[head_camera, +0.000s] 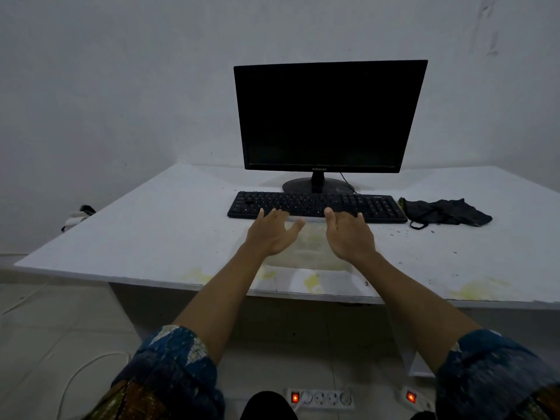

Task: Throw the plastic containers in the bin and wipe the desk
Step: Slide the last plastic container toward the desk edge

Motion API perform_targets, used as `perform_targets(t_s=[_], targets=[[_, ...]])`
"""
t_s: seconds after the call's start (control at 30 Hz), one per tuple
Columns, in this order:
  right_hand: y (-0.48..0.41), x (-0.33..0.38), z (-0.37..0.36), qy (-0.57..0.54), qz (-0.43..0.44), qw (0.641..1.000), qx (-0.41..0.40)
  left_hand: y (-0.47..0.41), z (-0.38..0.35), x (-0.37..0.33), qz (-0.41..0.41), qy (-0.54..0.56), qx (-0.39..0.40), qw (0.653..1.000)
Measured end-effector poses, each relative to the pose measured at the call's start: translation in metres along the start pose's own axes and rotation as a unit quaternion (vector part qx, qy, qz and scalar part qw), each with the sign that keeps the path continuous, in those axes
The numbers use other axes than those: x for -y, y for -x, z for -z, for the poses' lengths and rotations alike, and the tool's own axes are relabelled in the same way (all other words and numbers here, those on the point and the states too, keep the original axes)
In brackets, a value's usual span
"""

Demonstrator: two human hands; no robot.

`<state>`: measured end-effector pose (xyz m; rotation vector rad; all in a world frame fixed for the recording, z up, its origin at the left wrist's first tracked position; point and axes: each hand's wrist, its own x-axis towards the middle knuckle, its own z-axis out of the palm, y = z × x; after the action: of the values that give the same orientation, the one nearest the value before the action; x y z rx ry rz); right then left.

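Observation:
A clear plastic container (pixel 309 247) with yellowish residue lies on the white desk (pixel 151 225), just in front of the keyboard. My left hand (pixel 271 233) is at its left side and my right hand (pixel 348 234) at its right side, both with fingers straight and spread. Whether the palms touch the container's sides I cannot tell. A dark crumpled cloth (pixel 445 212) lies on the desk to the right of the keyboard. Yellow stains (pixel 478 287) and dark crumbs mark the desk near its front edge.
A black monitor (pixel 328 116) stands at the back of the desk with a black keyboard (pixel 315 204) before it. On the floor below lie two power strips (pixel 321 398) with lit switches and a white cable (pixel 75 377). No bin is in view.

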<state>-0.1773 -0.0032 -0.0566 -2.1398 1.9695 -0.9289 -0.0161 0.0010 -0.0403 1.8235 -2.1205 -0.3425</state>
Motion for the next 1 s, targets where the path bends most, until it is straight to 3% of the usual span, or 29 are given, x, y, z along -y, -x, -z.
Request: perform_targets(t_s=[0.17,0.57,0.87,1.0], targets=[[0.000,0.000,0.001,-0.003,0.001,1.000,0.008,0.010,0.003,0.003,0.009,0.103,-0.014,0.995],[0.001,-0.001,0.002,0.029,0.005,0.998,0.048,-0.011,-0.014,0.018,-0.010,0.000,-0.035,0.999],[0.004,0.007,0.010,0.037,-0.008,0.996,0.083,-0.012,-0.006,0.018,0.039,0.016,0.013,0.999],[0.006,0.006,0.011,0.018,-0.016,0.996,0.084,-0.010,-0.003,0.018,0.045,0.075,0.032,0.996]])
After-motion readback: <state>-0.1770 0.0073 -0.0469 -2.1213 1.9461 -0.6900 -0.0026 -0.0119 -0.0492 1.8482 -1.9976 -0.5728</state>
